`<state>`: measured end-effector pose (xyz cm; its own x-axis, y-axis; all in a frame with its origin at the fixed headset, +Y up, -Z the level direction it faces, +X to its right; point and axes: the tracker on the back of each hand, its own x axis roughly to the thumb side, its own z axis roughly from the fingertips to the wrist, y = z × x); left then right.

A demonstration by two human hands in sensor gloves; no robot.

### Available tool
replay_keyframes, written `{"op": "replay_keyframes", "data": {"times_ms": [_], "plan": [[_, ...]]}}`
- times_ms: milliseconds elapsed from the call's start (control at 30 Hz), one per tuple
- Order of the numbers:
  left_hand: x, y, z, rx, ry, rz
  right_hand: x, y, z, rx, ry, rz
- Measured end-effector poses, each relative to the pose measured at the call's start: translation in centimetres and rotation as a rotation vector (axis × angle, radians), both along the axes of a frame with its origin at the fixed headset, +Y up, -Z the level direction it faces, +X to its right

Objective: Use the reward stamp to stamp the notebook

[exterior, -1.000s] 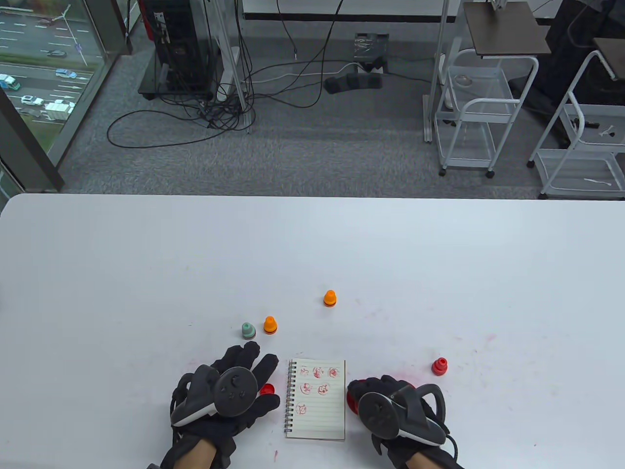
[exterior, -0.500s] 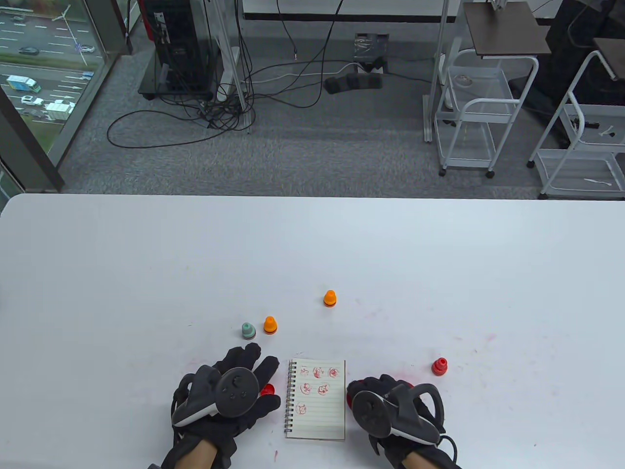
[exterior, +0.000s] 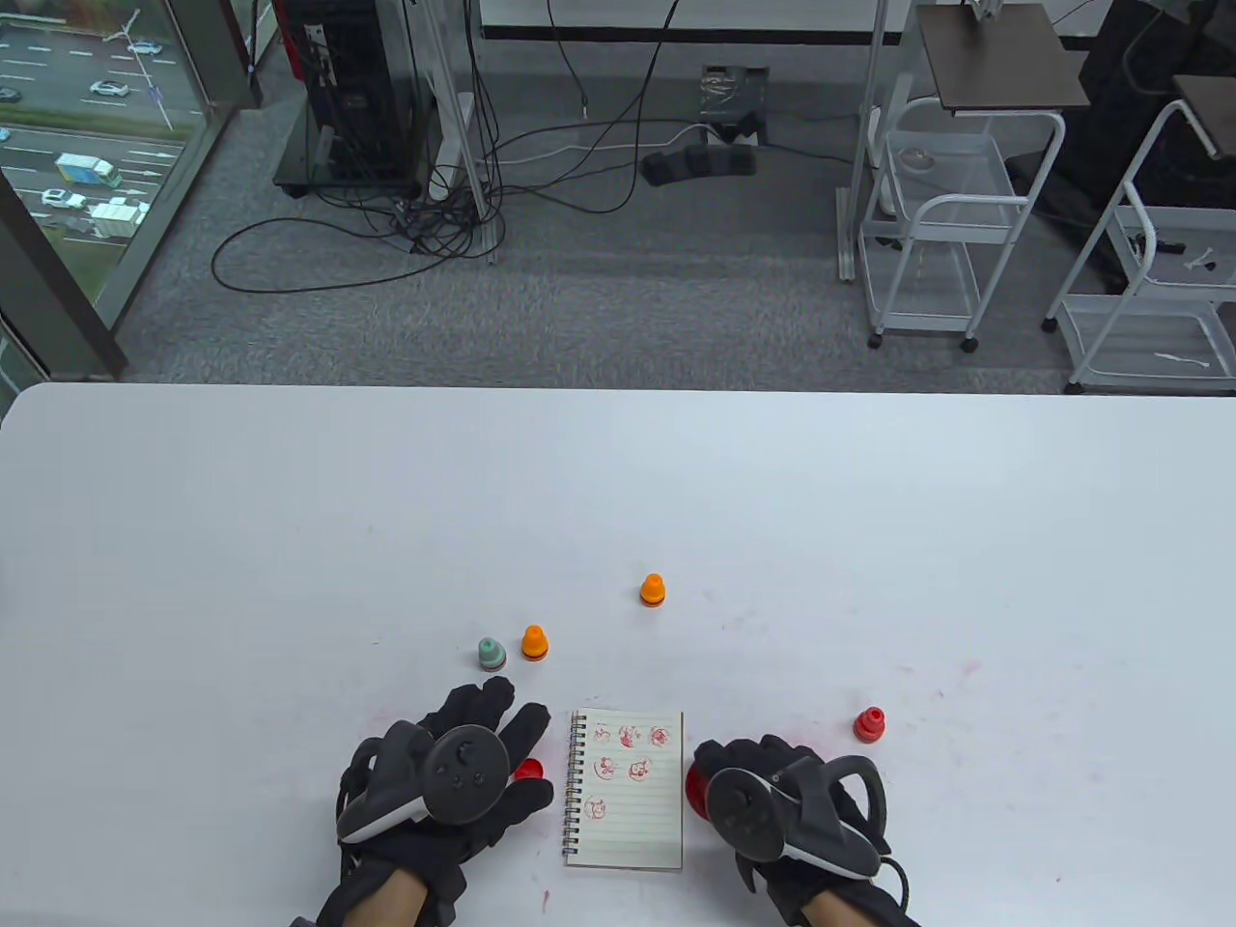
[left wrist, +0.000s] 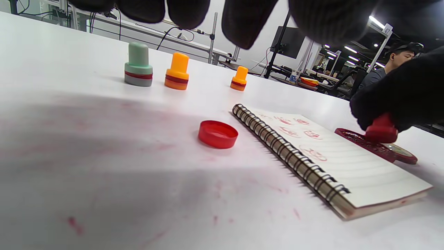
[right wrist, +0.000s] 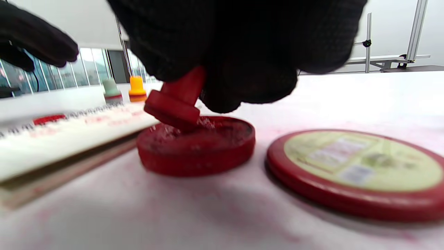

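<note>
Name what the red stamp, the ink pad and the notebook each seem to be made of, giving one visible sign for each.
Red stamp: probably moulded plastic; smooth, evenly coloured, slight sheen.
Ink pad: likely a plastic dish holding a spongy, ink-soaked pad; rough wet-looking top, smooth rim.
Notebook: lined matte paper, apparently on a card backing, bound with dark wire coil, possibly coated; separate loops show along its edge.

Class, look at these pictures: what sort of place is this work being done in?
Probably a lab or office workspace, high above a road: a white table, tangled cables by equipment on grey carpet, and wheeled white carts.
</note>
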<state>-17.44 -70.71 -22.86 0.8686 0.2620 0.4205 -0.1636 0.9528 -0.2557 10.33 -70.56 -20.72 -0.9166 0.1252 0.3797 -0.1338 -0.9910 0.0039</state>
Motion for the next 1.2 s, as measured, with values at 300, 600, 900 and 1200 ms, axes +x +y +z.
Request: {"op": "replay_keyframes", "data": {"times_ms": [300,600,900,1200], "plan": [[-0.1,0.3,0.0,0.019,-0.003,0.000,-3.1,1.8,1.0,0.104,0.146,-0.036],[-0.2,0.5,0.0,0.033,-0.007,-0.004,-6.6,0.9,0.7,0.089,0.276,0.075],[-0.2,0.6,0.0,0.034,-0.008,-0.008,-7.8,-0.5,0.3,0.059,0.304,0.132],[-0.2,0.6,0.0,0.022,-0.008,-0.017,-8.6,-1.4,0.8,0.095,0.310,0.208]]}}
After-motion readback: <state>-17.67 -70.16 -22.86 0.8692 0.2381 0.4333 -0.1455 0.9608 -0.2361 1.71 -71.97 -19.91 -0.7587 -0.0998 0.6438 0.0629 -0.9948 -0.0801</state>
